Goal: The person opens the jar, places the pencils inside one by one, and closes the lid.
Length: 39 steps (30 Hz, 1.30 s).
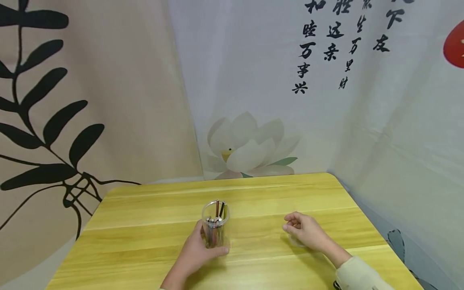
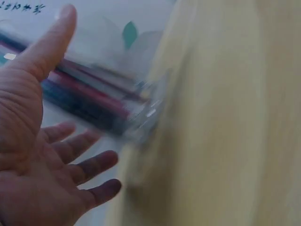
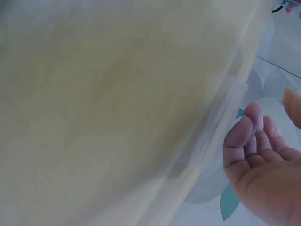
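Observation:
A clear cup (image 1: 214,231) holding several pencils (image 1: 217,211) stands on the table, their ends poking up inside it. My left hand (image 1: 199,249) is around its near left side, thumb at the front. In the left wrist view the hand (image 2: 51,155) has its fingers spread and fairly straight beside the blurred cup (image 2: 146,113), the thumb overlapping the pencils. My right hand (image 1: 306,231) hovers over a clear round lid (image 1: 297,241), fingers loosely bent. The right wrist view has that lid (image 3: 218,125) flat on the table, apart from the fingertips (image 3: 240,132).
The yellow wood-grain table (image 1: 152,209) reaches back to a hanging cloth (image 1: 253,80) printed with a lotus and black characters. Another cloth (image 1: 130,80) with dark leaves hangs at the left. A pale sleeve (image 1: 360,274) covers the right forearm.

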### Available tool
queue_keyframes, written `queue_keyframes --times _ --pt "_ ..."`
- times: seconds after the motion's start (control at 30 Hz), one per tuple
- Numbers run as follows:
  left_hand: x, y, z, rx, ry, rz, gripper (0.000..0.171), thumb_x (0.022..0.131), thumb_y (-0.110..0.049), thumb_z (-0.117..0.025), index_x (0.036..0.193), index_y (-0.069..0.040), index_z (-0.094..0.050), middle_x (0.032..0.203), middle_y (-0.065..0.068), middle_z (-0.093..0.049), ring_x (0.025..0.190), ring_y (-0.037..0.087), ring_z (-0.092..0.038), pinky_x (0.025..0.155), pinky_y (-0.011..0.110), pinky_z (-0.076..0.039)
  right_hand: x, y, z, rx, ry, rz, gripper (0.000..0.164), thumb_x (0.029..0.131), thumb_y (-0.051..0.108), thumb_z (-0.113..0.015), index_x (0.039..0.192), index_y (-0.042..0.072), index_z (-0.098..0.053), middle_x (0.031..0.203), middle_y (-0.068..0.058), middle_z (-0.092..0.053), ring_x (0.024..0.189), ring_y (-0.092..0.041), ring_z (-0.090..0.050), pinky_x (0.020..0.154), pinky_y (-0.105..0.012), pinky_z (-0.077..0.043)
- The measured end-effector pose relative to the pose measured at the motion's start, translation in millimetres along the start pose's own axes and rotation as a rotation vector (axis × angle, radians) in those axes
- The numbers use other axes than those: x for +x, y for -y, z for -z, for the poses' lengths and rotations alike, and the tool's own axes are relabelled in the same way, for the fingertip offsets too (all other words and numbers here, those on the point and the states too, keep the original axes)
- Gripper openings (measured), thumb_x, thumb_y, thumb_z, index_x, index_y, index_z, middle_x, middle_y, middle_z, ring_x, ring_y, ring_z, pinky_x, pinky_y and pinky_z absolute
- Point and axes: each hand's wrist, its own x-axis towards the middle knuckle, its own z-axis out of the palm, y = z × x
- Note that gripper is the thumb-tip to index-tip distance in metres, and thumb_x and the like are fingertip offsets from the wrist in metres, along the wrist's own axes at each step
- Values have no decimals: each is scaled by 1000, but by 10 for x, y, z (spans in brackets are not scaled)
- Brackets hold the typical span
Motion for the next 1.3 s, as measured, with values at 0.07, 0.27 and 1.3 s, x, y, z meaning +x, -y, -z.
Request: queue_keyframes --times 0.07,0.27,1.3 --pt "-59 -30 137 68 -16 24 117 73 -48 -98 164 -15 -32 159 19 -54 145 48 -51 114 75 -43 -10 12 52 -4 -5 -1 49 104 33 -71 136 -3 -62 113 -5 -72 100 -15 -69 82 -24 -60" --pt "-250 29 793 285 -47 71 115 83 -59 -86 168 -13 -23 172 23 -34 149 58 -41 110 79 -43 -66 8 514 -73 -157 23 59 109 39 -62 153 2 -51 133 -18 -71 114 -30 -69 91 -37 -61" --pt "-369 517 1314 612 63 244 120 85 -75 -75 159 10 -34 153 41 -48 131 65 -53 91 77 -53 282 1281 -55 -24 -108 338 51 97 43 -78 143 24 -67 133 -3 -72 110 -22 -65 86 -34 -58"
